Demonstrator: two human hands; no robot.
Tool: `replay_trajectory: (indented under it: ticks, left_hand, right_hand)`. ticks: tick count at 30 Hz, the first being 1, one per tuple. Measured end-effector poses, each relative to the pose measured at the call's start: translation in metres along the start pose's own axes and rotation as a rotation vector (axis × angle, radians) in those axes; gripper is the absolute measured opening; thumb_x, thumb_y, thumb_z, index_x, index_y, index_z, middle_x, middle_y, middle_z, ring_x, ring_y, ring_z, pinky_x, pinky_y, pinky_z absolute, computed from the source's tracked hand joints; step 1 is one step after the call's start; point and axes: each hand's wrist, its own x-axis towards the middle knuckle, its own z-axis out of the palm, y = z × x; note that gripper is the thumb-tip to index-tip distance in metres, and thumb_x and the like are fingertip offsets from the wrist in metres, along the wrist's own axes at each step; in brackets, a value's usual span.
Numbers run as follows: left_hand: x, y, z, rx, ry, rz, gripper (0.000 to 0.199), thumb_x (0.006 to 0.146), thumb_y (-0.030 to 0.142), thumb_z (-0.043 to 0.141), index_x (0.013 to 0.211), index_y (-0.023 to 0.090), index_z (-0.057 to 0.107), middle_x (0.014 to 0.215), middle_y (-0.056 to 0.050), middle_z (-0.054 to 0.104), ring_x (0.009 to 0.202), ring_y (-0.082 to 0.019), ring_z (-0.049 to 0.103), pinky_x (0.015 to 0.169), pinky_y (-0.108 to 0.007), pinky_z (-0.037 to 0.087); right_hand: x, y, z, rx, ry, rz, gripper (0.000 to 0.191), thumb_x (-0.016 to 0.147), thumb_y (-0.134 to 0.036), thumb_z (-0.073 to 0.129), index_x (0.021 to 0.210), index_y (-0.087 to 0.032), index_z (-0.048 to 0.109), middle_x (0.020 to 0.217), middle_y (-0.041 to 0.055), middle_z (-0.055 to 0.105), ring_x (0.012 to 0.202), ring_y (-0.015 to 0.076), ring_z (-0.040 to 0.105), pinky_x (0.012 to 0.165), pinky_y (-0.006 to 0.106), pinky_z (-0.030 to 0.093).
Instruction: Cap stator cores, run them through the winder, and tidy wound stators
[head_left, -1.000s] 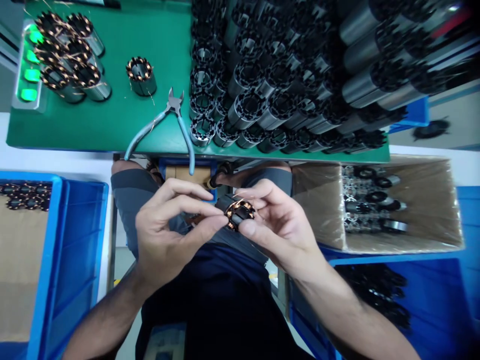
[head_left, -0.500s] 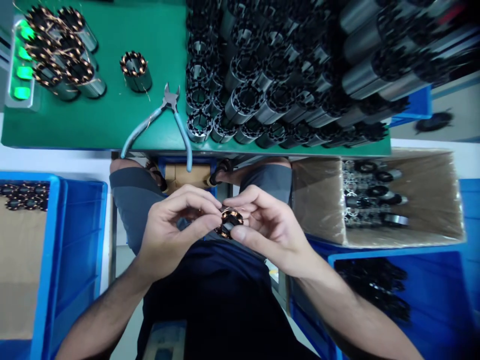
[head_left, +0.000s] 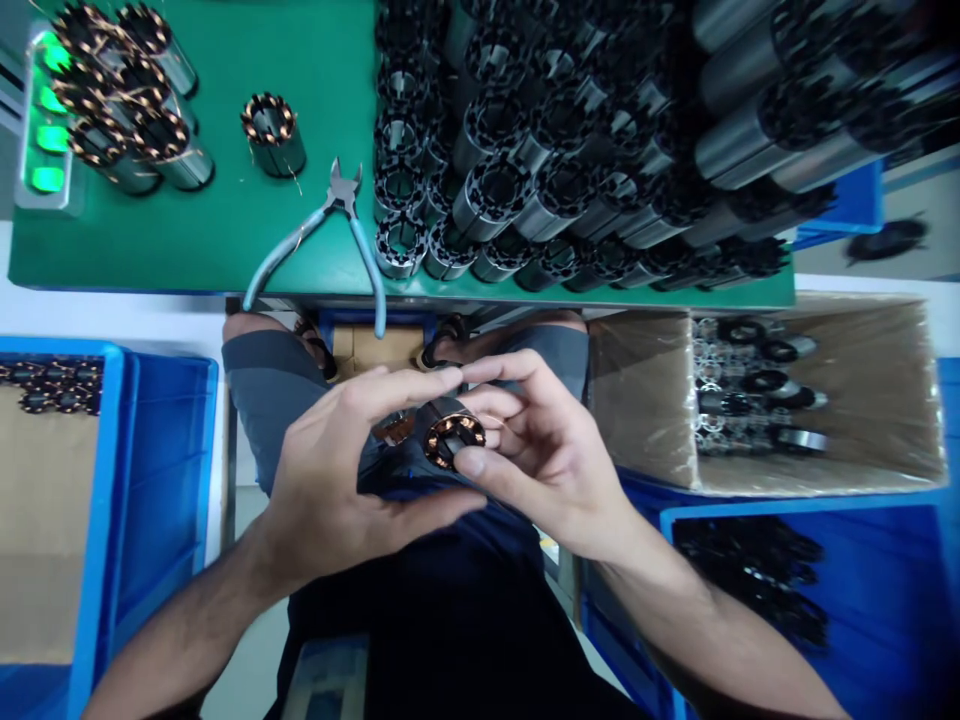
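Observation:
My right hand (head_left: 547, 450) grips a wound motor stator (head_left: 454, 440), a dark cylinder with copper coils round its end, tilted so that the coil end faces me. A loose copper wire shows by the right fingers. My left hand (head_left: 360, 455) is spread around the stator's left side, its thumb below and its index fingertip above, close to the right fingertips. Behind the left hand's gap lies another copper-wound piece (head_left: 397, 428), partly hidden; whether it touches that hand I cannot tell. Cutting pliers (head_left: 343, 200) with blue handles lie open at the table's front edge.
On the green table (head_left: 217, 240) stand several wound stators (head_left: 161, 135) at left, one single stator (head_left: 274, 135), and rows of unwound cores (head_left: 491, 195). Blue crates (head_left: 112, 500) flank me. A lined carton (head_left: 862, 400) of metal parts sits at right.
My left fingers and thumb have opened away from the stator's coil end. The stator has tilted, showing more of its side, and stays in my right hand.

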Motion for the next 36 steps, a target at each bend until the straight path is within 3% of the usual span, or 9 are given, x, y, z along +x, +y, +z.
replay_trajectory:
  ticks: [3,8,12,15,20,23,27,32,36]
  left_hand:
    - [0.000,0.004,0.004,0.006,0.013,-0.054,0.075,0.095,0.028,0.101,0.159,0.028,0.063,0.138,-0.008,0.089,0.119,-0.026,0.091,0.110,-0.033,0.074]
    - [-0.004,-0.002,0.007,0.065,-0.041,-0.043,0.073,0.096,0.034,0.101,0.160,0.028,0.066,0.140,-0.008,0.089,0.118,-0.026,0.091,0.112,-0.032,0.073]
    - [0.000,-0.003,0.006,0.135,-0.058,0.066,0.057,0.099,0.031,0.096,0.152,0.029,0.074,0.129,-0.003,0.092,0.107,-0.023,0.092,0.104,-0.031,0.074]
    - [0.003,0.000,0.005,0.188,0.011,0.145,0.035,0.097,0.028,0.097,0.129,0.031,0.084,0.114,0.003,0.093,0.094,-0.017,0.090,0.096,-0.027,0.074]
    - [0.004,0.007,0.003,0.271,0.199,-0.025,0.038,0.086,0.042,0.106,0.115,0.033,0.083,0.100,0.006,0.089,0.080,-0.016,0.081,0.073,-0.033,0.070]
    - [0.005,0.008,0.003,0.314,0.233,-0.063,0.034,0.090,0.048,0.104,0.113,0.033,0.084,0.095,0.005,0.086,0.076,-0.016,0.077,0.066,-0.033,0.064]
    - [0.007,0.006,0.005,0.269,0.196,-0.038,0.030,0.095,0.042,0.101,0.118,0.032,0.084,0.101,0.005,0.087,0.082,-0.015,0.078,0.071,-0.031,0.063]
    - [0.010,0.003,0.011,0.174,0.135,-0.050,0.036,0.100,0.040,0.096,0.126,0.028,0.075,0.112,-0.004,0.078,0.101,-0.022,0.076,0.090,-0.036,0.067]
    - [0.011,0.001,0.016,0.144,0.092,0.037,0.032,0.104,0.028,0.083,0.128,0.025,0.063,0.117,-0.008,0.070,0.116,-0.024,0.070,0.102,-0.038,0.064]
  right_hand:
    - [-0.001,0.002,0.002,0.021,-0.014,0.012,0.061,0.093,-0.025,0.103,0.140,-0.030,0.064,0.115,0.0014,0.086,0.105,0.0173,0.087,0.095,0.025,0.070]
    - [-0.004,0.003,-0.005,-0.053,-0.038,-0.063,0.064,0.092,-0.024,0.103,0.146,-0.032,0.070,0.118,0.0011,0.084,0.106,0.0170,0.084,0.096,0.027,0.070]
    - [0.002,-0.002,-0.011,-0.371,0.069,-0.291,0.026,0.089,-0.027,0.106,0.111,-0.029,0.091,0.104,0.0027,0.081,0.095,0.0194,0.078,0.084,0.032,0.068]
    - [0.007,-0.003,-0.013,-0.388,0.156,-0.350,0.007,0.098,-0.029,0.098,0.095,-0.030,0.092,0.087,0.0014,0.079,0.084,0.0205,0.074,0.086,0.039,0.068]
    - [0.006,0.002,-0.011,-0.154,0.463,-0.464,0.014,0.106,-0.039,0.090,0.094,-0.033,0.087,0.081,-0.0009,0.069,0.084,0.0217,0.065,0.100,0.043,0.067]
    - [0.001,0.005,-0.003,-0.368,0.341,-0.525,0.018,0.095,-0.037,0.101,0.109,-0.034,0.090,0.093,0.0031,0.079,0.092,0.0260,0.072,0.105,0.049,0.068]
    - [-0.002,0.006,0.001,-0.531,0.182,-0.571,0.019,0.094,-0.024,0.100,0.107,-0.034,0.090,0.093,0.0020,0.084,0.083,0.0237,0.076,0.107,0.051,0.067]
    - [0.001,-0.003,-0.007,-0.612,0.284,-0.584,0.014,0.096,-0.025,0.098,0.102,-0.036,0.091,0.087,0.0004,0.084,0.077,0.0243,0.075,0.112,0.058,0.066]
    - [0.000,0.000,-0.003,-0.347,0.316,-0.478,0.011,0.099,-0.028,0.097,0.106,-0.036,0.093,0.092,0.0012,0.085,0.084,0.0226,0.077,0.099,0.046,0.070]
